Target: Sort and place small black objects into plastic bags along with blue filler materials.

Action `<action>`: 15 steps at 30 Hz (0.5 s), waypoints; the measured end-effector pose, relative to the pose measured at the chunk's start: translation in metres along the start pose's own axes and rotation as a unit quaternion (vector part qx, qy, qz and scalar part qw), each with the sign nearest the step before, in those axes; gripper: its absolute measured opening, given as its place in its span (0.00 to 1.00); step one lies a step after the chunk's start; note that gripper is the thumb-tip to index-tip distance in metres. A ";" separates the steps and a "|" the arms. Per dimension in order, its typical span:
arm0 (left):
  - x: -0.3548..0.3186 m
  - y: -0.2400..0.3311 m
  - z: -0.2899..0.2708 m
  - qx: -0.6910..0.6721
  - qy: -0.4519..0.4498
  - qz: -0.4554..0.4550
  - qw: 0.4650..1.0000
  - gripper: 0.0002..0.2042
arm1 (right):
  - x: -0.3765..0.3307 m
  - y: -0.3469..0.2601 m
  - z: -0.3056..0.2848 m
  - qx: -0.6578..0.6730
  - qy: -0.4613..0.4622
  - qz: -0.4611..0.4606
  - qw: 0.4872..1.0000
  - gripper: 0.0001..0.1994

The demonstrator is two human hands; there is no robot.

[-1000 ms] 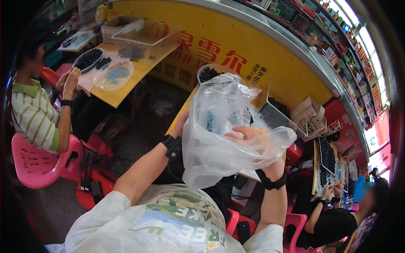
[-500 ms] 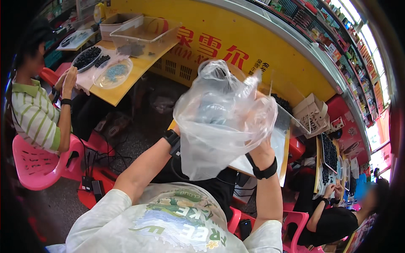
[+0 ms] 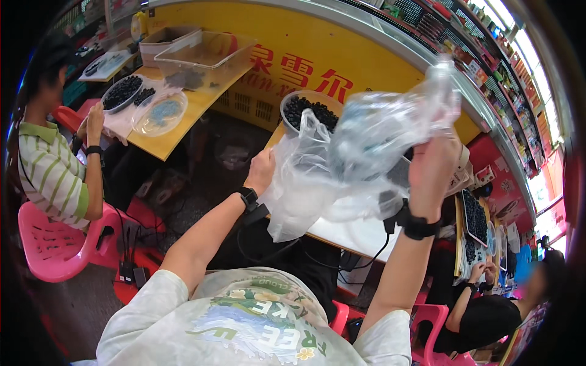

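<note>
My left hand [image 3: 261,171] is closed on the left edge of a whitish, see-through plastic bag [image 3: 296,195], which hangs slack over the table. To the right, my raised right hand [image 3: 434,165] grips a crumpled clear plastic bag [image 3: 378,125] with pale blue contents, too blurred to make out. The two bags overlap, and I cannot tell whether the clear one is fully out of the whitish one. Just beyond them stands a round clear tub [image 3: 287,125] of small dark round pieces [image 3: 312,110]. Part of this tub is hidden by the plastic.
A white sheet [image 3: 357,229] covers the near tabletop. At left, a person [image 3: 52,161] sits by a table [image 3: 162,145] with tubs and a large clear bin [image 3: 210,61]. Another person [image 3: 482,320] works at right. Black cables [image 3: 342,267] hang near my lap.
My right hand has swung up and right, drawing the clear bag with blue contents away from the whitish bag. The tub of dark pieces behind is now uncovered.
</note>
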State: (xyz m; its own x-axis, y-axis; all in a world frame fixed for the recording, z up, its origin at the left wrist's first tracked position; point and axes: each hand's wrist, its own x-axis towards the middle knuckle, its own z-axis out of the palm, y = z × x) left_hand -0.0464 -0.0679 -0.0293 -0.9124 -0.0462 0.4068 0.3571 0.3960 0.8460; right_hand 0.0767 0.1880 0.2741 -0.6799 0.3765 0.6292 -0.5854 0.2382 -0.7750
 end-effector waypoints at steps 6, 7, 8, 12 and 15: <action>0.013 0.016 -0.002 -0.059 -0.045 -0.130 0.989 0.29 | 0.043 -0.027 -0.099 0.279 0.130 -0.042 0.951 0.13; 0.019 0.015 -0.005 -0.075 -0.050 -0.169 0.981 0.33 | 0.042 -0.039 -0.111 0.271 0.135 -0.036 0.952 0.14; 0.028 0.012 -0.012 -0.095 -0.072 -0.184 0.976 0.41 | 0.040 -0.045 -0.130 0.288 0.077 -0.005 0.955 0.13; 0.039 0.069 -0.031 -0.180 -0.122 -0.125 0.968 0.38 | 0.026 -0.055 -0.184 0.202 0.144 -0.014 0.969 0.12; 0.036 0.098 -0.030 -0.214 -0.146 0.042 0.965 0.35 | 0.017 -0.050 -0.223 0.227 0.154 -0.008 0.962 0.13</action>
State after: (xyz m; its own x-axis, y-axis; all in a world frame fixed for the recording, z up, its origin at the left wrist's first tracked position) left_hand -0.0378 -0.0587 0.0781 -0.8714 0.2550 0.4190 0.4256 -0.0316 0.9044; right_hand 0.1933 0.3824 0.3108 -0.5478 0.6396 0.5393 -0.7743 -0.1434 -0.6164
